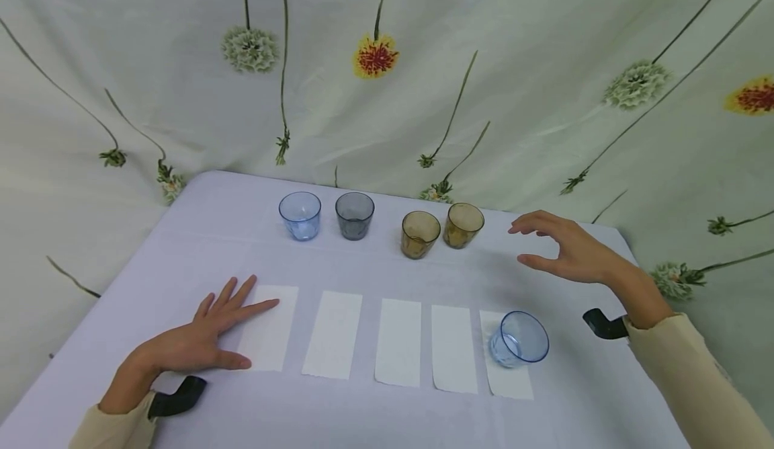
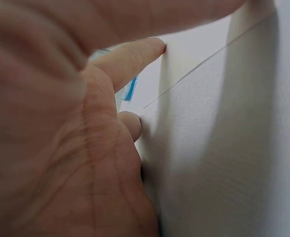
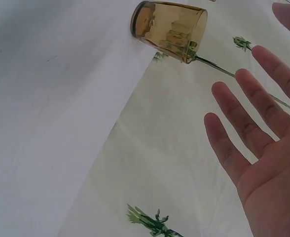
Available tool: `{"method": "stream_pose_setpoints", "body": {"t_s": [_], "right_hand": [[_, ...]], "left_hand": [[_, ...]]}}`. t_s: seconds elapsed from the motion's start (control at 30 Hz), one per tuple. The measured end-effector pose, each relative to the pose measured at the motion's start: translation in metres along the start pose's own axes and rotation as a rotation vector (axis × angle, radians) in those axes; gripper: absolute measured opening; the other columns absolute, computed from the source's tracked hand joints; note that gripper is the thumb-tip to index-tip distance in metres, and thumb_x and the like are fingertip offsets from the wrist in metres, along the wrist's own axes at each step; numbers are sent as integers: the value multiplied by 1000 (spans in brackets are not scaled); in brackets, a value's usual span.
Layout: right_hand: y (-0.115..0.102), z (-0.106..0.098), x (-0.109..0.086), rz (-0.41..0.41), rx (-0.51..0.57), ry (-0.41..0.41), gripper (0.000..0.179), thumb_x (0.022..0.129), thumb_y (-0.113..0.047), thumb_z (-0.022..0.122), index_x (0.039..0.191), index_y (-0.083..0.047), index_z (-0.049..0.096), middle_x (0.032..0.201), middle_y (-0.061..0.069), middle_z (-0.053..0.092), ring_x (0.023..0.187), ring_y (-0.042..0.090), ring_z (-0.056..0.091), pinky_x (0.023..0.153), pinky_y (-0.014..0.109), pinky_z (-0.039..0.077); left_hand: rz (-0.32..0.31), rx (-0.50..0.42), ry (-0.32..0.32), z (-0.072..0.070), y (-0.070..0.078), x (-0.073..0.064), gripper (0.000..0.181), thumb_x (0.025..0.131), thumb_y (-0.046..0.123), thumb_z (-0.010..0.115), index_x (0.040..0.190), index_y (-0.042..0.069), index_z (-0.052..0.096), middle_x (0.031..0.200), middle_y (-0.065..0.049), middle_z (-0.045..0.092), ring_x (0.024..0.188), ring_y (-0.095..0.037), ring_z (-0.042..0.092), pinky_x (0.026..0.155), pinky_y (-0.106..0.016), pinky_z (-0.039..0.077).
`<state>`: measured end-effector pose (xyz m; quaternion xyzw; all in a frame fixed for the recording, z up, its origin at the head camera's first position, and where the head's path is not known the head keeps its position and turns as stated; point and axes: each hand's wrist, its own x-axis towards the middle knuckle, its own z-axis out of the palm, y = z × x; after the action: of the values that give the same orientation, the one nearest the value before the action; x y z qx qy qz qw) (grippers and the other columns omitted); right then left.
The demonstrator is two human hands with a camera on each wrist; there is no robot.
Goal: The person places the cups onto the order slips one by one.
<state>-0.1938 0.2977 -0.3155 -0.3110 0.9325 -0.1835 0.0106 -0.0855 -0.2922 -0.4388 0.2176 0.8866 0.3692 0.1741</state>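
- Nearest is the right sleeve point(image 1: 695, 382), coming in at four o'clock across the desk point(image 1: 375, 271), taking twelve as the flowered curtain point(image 1: 514, 140).
- The right hand point(image 1: 565, 247) hangs above the desk between two and three o'clock; its grip is wide, thumb well apart from the fingers, holding nothing.
- The left hand point(image 1: 208, 331) lies near nine o'clock, grip also wide and holding nothing, fingers spread, forefinger reaching onto the first paper point(image 1: 266, 341).
- Rightward from it lie the second paper point(image 1: 332, 335), third paper point(image 1: 398, 341), fourth paper point(image 1: 455, 348) and fifth paper point(image 1: 510, 383); the front blue glass point(image 1: 508, 348) stands upright on the fifth, between three and four o'clock.
- Along the back stand the back blue glass point(image 1: 301, 220) between ten and eleven, the grey glass point(image 1: 354, 220) between eleven and twelve, the left brown glass point(image 1: 418, 237) at one, and the right brown glass point(image 1: 462, 230) just beyond, nearest the right hand but apart from it.
- The step looks like handling glasses right-handed; whether the hand is reaching or leaving, I cannot tell.
- For a good reach, come in low from three o'clock, wrap the glass's body, mind the close brown neighbour, and lift straight up.
- The left hand should press lightly, lest the first paper slide.
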Motion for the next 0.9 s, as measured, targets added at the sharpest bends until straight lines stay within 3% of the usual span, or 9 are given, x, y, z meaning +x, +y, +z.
{"method": "stream_pose_setpoints", "body": {"t_s": [0.37, 0.9], "right_hand": [[7, 2, 35, 83, 45, -60, 47, 90, -24, 74, 132, -9, 59, 140, 13, 55, 124, 36, 55, 104, 59, 45], [9, 13, 75, 70, 62, -138, 45, 92, -23, 73, 133, -9, 59, 150, 17, 46, 136, 37, 46, 106, 58, 44]], "left_hand": [[-2, 3, -1, -1, 1, 0, 86, 78, 43, 80, 154, 30, 39, 166, -24, -8, 148, -50, -24, 111, -66, -24], [-24, -3, -5, 0, 0, 2, 88, 76, 44, 81, 153, 30, 40, 167, -24, -8, 148, -51, -23, 111, -66, -25]]}}
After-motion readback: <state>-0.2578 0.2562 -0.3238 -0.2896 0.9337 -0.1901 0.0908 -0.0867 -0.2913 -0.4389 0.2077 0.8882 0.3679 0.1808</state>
